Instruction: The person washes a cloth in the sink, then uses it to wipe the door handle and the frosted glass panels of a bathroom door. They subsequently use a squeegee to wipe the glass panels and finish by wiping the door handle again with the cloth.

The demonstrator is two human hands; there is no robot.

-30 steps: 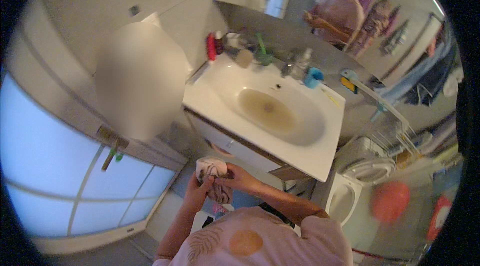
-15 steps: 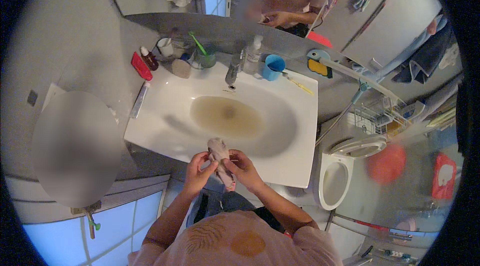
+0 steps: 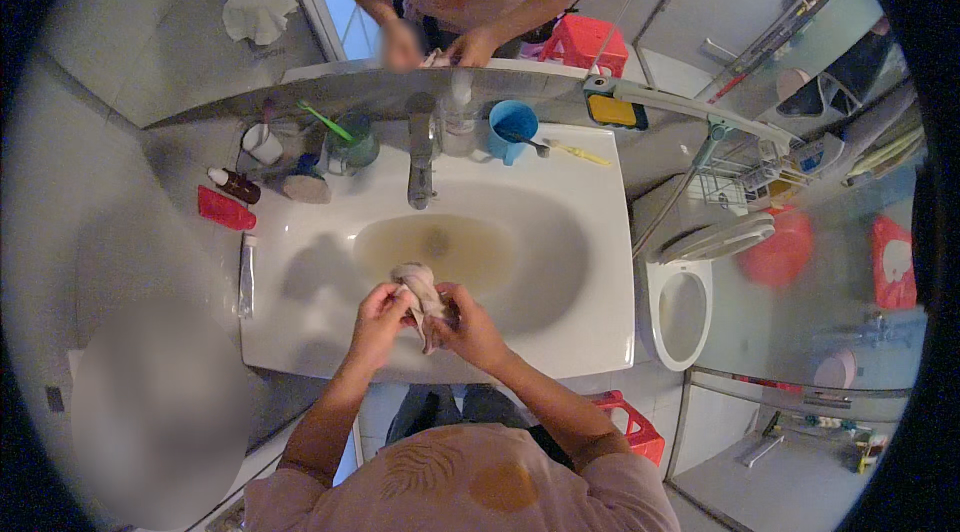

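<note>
A pale, crumpled sock (image 3: pixel 420 288) with greyish and pinkish patches is bunched up over the front part of the white sink (image 3: pixel 590 342). My left hand (image 3: pixel 376 322) pinches it from the left side. On the other side, my right hand (image 3: pixel 472 328) grips it with thumb and fingers, and a loose end hangs down between the two hands. Murky brownish water (image 3: pixel 440 244) lies in the bottom of the basin, just beyond the sock. Above the water stands the metal faucet (image 3: pixel 421 157).
Along the back rim are a green toothbrush (image 3: pixel 325 120) in a glass, a clear pump bottle (image 3: pixel 459 122) and a blue cup (image 3: pixel 513 128). A red tube (image 3: pixel 226 208) and a toothpaste tube (image 3: pixel 247 277) line the left edge. A toilet (image 3: pixel 682 317) stands to the right.
My hands have moved forward, from the sink's front edge to over the basin. The sock, stretched lengthwise before, is now bunched. The view has shifted, bringing a red stool into sight.
</note>
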